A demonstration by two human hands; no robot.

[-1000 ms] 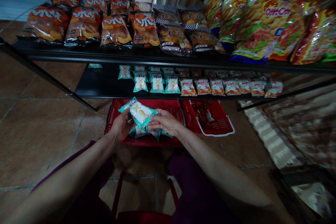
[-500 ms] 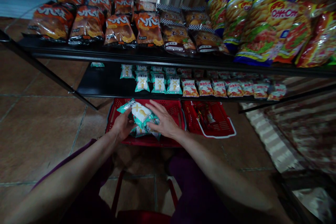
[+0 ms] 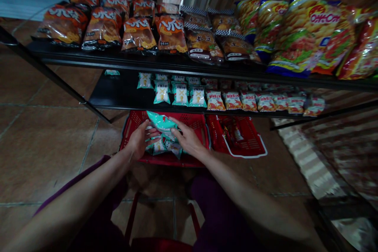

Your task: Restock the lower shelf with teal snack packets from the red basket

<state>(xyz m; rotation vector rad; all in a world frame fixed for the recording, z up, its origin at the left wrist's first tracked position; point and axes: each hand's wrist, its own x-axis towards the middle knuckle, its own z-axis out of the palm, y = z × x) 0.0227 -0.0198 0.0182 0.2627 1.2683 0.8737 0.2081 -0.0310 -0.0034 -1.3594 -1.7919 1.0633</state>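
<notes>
Over a red shopping basket (image 3: 201, 128), a teal snack bag (image 3: 162, 121) is tilted so that its plain teal side shows. My right hand (image 3: 188, 138) grips the right end of this bag, thumb and fingers around it. To the left, my left hand (image 3: 138, 140) has its fingers spread close beneath the bag; whether they touch it is hard to see. More white-and-teal snack bags (image 3: 160, 146) lie in the basket below both hands. Matching small bags (image 3: 180, 93) stand in rows on the lower black shelf (image 3: 118, 93) just beyond the basket.
A second red basket (image 3: 252, 141) with a white handle and dark packets sits at right. Small red-and-white bags (image 3: 232, 100) line the lower shelf. On the upper shelf (image 3: 141, 60) are orange chip bags (image 3: 102, 27), brown bags (image 3: 203, 45) and large yellow-blue bags (image 3: 307, 35).
The held snack bag has turned from its white printed front to its teal side. My left fingers have come off its left end and spread. The view has shifted slightly.
</notes>
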